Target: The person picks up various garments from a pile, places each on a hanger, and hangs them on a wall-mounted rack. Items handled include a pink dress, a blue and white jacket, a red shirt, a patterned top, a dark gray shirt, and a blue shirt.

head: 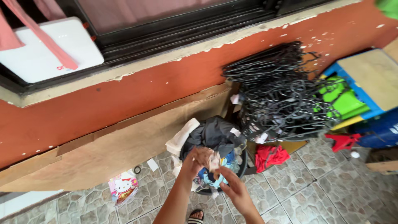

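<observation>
- small pale cloth piece (214,161): bunched, held up over the basket's 6 o'clock side, pinched between both hands
- left hand (198,159): fingers curled shut on the cloth's left edge; cloth sits at 3 o'clock of the knuckles
- right hand (233,186): comes in from 5 o'clock, fingertips closed on the cloth's lower edge; cloth sits at 11 o'clock of the palm
- dark round laundry basket (243,164): directly under the hands, packed full; grey-black garment (215,135) on top, blue fabric under the hands, white cloth (181,140) draped over the rim at 9 o'clock
- red garment (270,157): on the stone-tile floor (315,191), just beside the basket at 3 o'clock
- pile of black hangers (282,95): at 1 o'clock of the basket, leaning on the red wall (137,89)
- cardboard sheet (116,145): against the wall at 9 to 10 o'clock
- pink cartoon bag (123,187): on the floor at 8 o'clock, well apart
- red hanger (342,142): on the floor at 3 o'clock, past the red garment
- sandalled foot (195,216): at 6 o'clock, bottom edge
</observation>
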